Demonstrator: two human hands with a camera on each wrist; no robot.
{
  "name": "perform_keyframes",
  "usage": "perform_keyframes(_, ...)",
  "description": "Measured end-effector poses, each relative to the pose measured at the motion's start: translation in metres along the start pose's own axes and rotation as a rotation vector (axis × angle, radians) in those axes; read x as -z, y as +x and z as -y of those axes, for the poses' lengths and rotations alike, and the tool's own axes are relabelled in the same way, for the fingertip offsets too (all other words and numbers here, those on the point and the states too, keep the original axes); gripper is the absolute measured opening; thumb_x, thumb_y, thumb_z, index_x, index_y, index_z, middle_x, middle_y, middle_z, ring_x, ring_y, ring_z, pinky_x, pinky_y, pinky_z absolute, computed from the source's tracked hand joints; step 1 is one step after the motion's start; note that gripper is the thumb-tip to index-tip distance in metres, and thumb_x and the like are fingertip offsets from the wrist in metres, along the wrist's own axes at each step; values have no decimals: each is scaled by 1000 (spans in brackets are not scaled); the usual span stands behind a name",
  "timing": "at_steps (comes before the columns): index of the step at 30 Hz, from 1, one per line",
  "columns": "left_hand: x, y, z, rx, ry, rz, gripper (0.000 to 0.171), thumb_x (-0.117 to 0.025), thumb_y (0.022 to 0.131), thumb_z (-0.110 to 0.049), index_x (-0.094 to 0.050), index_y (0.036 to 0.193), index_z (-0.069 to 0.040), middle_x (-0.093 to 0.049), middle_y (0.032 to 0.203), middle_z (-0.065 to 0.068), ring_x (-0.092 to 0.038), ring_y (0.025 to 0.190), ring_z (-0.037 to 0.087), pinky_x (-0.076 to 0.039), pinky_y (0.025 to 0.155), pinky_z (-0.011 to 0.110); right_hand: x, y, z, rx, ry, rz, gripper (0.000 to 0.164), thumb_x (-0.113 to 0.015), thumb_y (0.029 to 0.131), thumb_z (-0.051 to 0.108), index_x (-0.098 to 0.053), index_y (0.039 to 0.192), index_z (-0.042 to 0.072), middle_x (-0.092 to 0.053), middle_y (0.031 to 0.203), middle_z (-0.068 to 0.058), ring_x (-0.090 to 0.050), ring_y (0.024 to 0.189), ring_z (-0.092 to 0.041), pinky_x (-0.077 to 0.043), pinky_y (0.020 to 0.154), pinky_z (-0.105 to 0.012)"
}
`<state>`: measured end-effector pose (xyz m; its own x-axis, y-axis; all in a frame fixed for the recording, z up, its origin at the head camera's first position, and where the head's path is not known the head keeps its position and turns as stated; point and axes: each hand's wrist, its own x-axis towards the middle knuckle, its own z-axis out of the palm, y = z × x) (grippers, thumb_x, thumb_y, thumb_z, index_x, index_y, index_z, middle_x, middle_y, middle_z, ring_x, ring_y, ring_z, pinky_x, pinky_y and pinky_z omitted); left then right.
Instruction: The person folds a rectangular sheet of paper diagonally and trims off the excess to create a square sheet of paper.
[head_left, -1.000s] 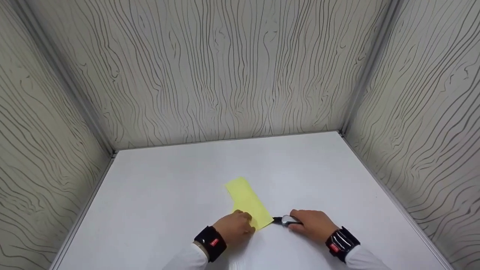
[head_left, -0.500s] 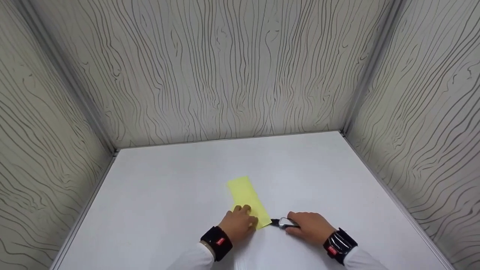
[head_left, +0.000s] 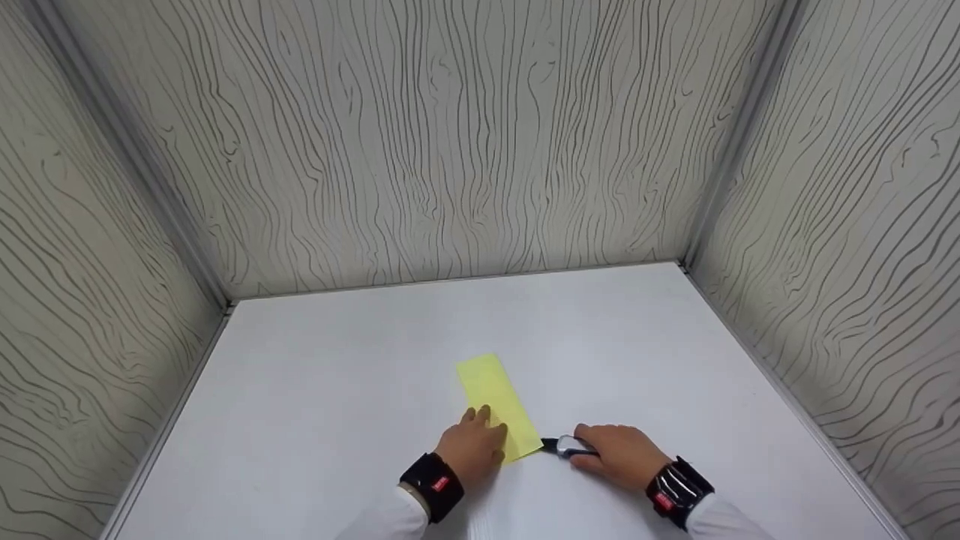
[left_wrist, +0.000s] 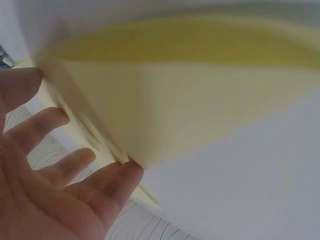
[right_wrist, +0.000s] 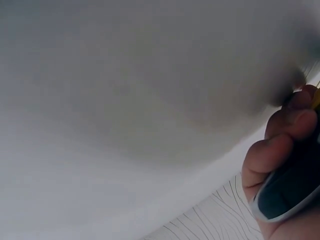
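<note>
A: Starting at the left of the frame, what do you count?

B: One black wristband (head_left: pixel 433 486) at lower centre, then the left hand (head_left: pixel 471 448), its fingers extended and only slightly bent, their tips resting on the paper.

A: And the paper?

B: One piece of yellow paper (head_left: pixel 495 396) shows, just below the centre of the frame, slanting down to the right. I can't tell whether it is several layers.

A: Further right?

B: One black-and-silver hand tool (head_left: pixel 570 445), its black end at the paper's lower right corner; whether it clamps the corner I can't tell. The right hand (head_left: pixel 622 454) grips it, fingers curled round the body. Then a second black band (head_left: pixel 680 491), lower right.

A: The surface and room?

B: One white tabletop (head_left: pixel 337 375) fills the lower half. Three pale walls with dark wood-grain lines stand round it: left wall (head_left: pixel 90 225), back wall (head_left: pixel 450 150), right wall (head_left: pixel 862 225).
</note>
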<state>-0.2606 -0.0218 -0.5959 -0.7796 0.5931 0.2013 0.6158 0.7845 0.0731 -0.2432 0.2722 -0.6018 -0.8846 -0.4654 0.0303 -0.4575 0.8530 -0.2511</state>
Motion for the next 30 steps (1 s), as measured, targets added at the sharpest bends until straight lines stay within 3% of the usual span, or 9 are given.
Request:
perform_keyframes(4, 0, 0, 2, -6, -13, -5, 24, -70, 85, -23, -68, 108, -16, -63, 114, 22, -63, 105, 45, -58, 66, 51, -1, 0, -3, -6, -17, -2, 30, -57, 90, 59, -54, 94, 30, -40, 67, 17, -40, 59, -4, -31, 54, -24)
perform_keyframes(15, 0, 0, 2, 18, -10, 67, 21, -69, 86, -27, -67, 107, -20, -64, 114, 17, -63, 109, 41, -58, 68, 50, -2, 4, -1, -2, 7, 8, 30, -56, 90, 60, -53, 92, 30, -40, 67, 16, -41, 60, -4, -32, 55, -25)
perform_keyframes(30, 6, 0, 2, 10, 20, 100, 18, -68, 88, -31, -66, 103, -21, -63, 108, 13, -63, 104, 36, -58, 61, 44, -2, 6, -4, -17, -8, 10, 29, -56, 90, 59, -54, 93, 30, -41, 67, 17, -40, 59, -3, -33, 55, -24)
